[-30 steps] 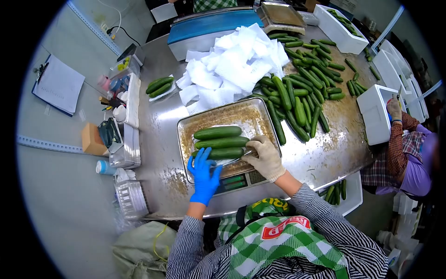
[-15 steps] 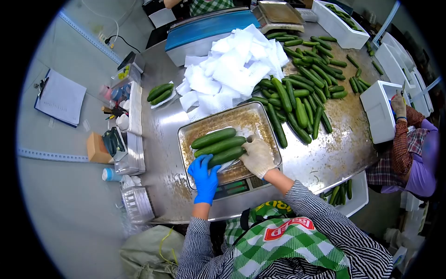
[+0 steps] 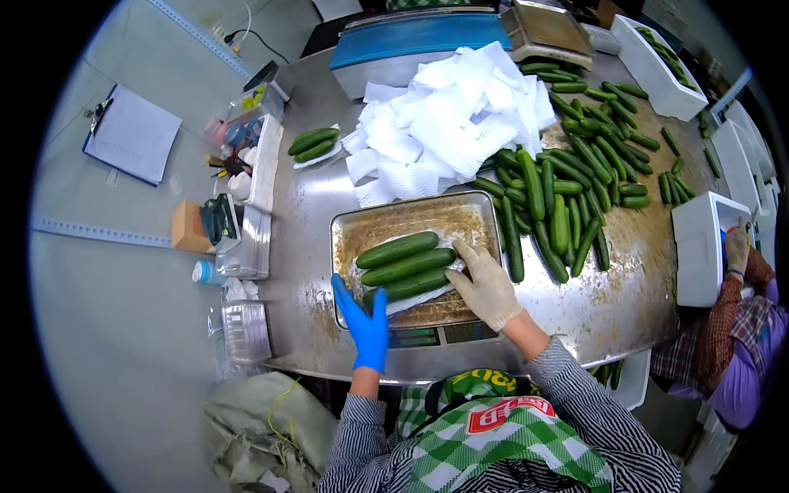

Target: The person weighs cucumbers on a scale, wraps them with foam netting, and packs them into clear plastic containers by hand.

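Note:
Three cucumbers [image 3: 408,267] lie side by side on a white sheet [image 3: 415,302] in the metal tray [image 3: 349,226]. My left hand [image 3: 363,324], in a blue glove, is at the tray's lower left edge beside the nearest cucumber, thumb and fingers spread. At the right ends of the cucumbers is my right hand [image 3: 486,287] in a beige knit glove, its fingers apart and close to the sheet. Neither hand is wrapped round a cucumber. Beneath the tray's front edge a scale display [image 3: 415,338] is partly visible.
Behind the tray are a pile of white sheets [image 3: 444,123] and a blue-topped machine [image 3: 419,41]. Many loose cucumbers [image 3: 567,189] lie to the right. Two cucumbers [image 3: 314,144] rest at the back left. A co-worker's gloved hand [image 3: 737,249] is at a white box [image 3: 694,246].
My left hand has let go of the nearest cucumber and spread open to the left. My right hand has loosened at the cucumbers' right ends. The whole view has shifted.

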Available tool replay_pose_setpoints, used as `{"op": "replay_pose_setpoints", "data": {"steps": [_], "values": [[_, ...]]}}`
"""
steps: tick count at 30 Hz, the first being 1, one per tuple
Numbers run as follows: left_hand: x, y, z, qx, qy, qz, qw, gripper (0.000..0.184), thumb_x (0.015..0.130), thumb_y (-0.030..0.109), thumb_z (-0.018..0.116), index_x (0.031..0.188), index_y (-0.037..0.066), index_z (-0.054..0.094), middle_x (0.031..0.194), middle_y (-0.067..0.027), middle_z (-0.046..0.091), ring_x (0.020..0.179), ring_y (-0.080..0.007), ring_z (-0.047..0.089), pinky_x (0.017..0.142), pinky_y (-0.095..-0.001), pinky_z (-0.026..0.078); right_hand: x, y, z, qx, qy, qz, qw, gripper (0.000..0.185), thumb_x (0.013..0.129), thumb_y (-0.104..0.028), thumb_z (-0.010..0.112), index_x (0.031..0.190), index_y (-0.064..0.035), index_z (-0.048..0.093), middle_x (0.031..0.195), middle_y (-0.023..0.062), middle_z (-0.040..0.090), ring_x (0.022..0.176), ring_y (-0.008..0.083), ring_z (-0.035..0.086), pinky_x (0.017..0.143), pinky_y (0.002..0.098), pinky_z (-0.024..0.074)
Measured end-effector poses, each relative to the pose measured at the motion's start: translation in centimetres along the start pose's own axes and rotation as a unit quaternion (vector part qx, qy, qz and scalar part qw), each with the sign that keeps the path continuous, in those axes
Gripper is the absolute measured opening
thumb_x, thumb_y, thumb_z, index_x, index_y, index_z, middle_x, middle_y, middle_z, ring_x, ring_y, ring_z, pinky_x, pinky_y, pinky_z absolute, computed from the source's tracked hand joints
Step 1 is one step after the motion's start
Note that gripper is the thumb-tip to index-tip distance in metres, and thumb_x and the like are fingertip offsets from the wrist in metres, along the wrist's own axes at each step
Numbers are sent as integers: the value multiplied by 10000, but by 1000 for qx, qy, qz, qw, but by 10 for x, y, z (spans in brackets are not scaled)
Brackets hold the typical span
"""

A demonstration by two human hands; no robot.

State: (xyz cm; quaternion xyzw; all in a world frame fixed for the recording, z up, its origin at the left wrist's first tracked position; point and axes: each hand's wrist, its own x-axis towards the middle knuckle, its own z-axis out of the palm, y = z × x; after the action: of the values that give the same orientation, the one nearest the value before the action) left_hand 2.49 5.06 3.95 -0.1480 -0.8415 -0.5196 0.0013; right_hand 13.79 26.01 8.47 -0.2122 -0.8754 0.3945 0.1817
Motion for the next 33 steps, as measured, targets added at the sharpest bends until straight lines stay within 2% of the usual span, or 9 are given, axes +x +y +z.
{"op": "replay_pose_setpoints", "data": {"steps": [1, 8, 11, 14, 17, 20, 24, 28, 33], "values": [[1, -5, -1, -53, -40, -33, 997, 893, 897, 99, 660, 1558, -19, 71, 1616, -219, 150, 1488, -319, 191, 1196, -399, 183, 11, 5, 5, -12, -16, -10, 1000, 444, 888, -217, 650, 1289, -48, 557, 1079, 219, 612, 975, 372, 624, 837, 423, 520], [-6, -5, 10, -65, -43, -37, 996, 865, 885, 1, 594, 1561, -14, 54, 1619, -216, 144, 1487, -321, 199, 1194, -391, 192, 54, 30, 10, -7, -106, -137, 985, 422, 849, -181, 681, 1243, -69, 580, 1026, 181, 620, 938, 359, 630, 831, 435, 511], [-9, 6, 11, -18, -37, -39, 998, 886, 877, -7, 590, 1564, -4, 31, 1627, -202, 120, 1496, -315, 168, 1196, -395, 186, 74, 21, 4, 60, -158, -92, 981, 467, 836, -170, 692, 1262, -37, 555, 1112, 202, 607, 1034, 382, 601, 904, 438, 488], [-18, 11, 12, -49, -33, -39, 998, 913, 866, -19, 589, 1566, 8, 4, 1631, -197, 99, 1502, -304, 145, 1200, -396, 174, 85, 11, 7, 29, -51, -162, 985, 525, 839, -177, 683, 1302, 3, 511, 1230, 228, 566, 1160, 405, 538, 988, 453, 442], [-27, 8, 13, -92, -25, -42, 995, 925, 859, -43, 582, 1570, 22, -5, 1632, -196, 94, 1504, -295, 137, 1200, -390, 166, 94, 12, 30, 10, -109, -195, 975, 551, 862, -181, 645, 1346, 13, 467, 1332, 232, 510, 1278, 398, 460, 1046, 472, 392], [-23, 16, 12, -150, -16, -84, 985, 908, 868, -68, 555, 1574, 35, -7, 1625, -196, 120, 1500, -287, 149, 1199, -382, 162, 96, 10, 37, -2, -142, -215, 966, 497, 877, -165, 599, 1340, -29, 485, 1382, 204, 482, 1325, 378, 430, 1062, 483, 378], [-15, 7, 5, -183, 52, -147, 971, 735, 899, -44, 567, 1544, 8, 218, 1487, -192, 401, 1343, -289, 433, 1126, -385, 332, 100, 20, 39, 33, -166, -233, 958, 447, 885, -148, 566, 1318, -53, 507, 1394, 190, 476, 1355, 374, 403, 1075, 487, 364], [1, -3, -5, 157, -30, -37, 986, 596, 897, -1, 613, 1458, 35, 416, 1336, -173, 547, 1148, -251, 576, 993, -376, 459, 108, 22, 39, 55, -209, -223, 951, 415, 887, -135, 553, 1294, -55, 521, 1394, 178, 481, 1377, 373, 381, 1081, 500, 352], [-7, -5, 5, -74, 21, -122, 990, 681, 848, -64, 646, 1469, 55, 393, 1209, -126, 520, 1100, -233, 540, 986, -364, 455, 116, 17, 42, 39, -257, -236, 937, 363, 926, -187, 531, 1271, -79, 558, 1313, 150, 575, 1398, 364, 364, 1089, 480, 306]]}}
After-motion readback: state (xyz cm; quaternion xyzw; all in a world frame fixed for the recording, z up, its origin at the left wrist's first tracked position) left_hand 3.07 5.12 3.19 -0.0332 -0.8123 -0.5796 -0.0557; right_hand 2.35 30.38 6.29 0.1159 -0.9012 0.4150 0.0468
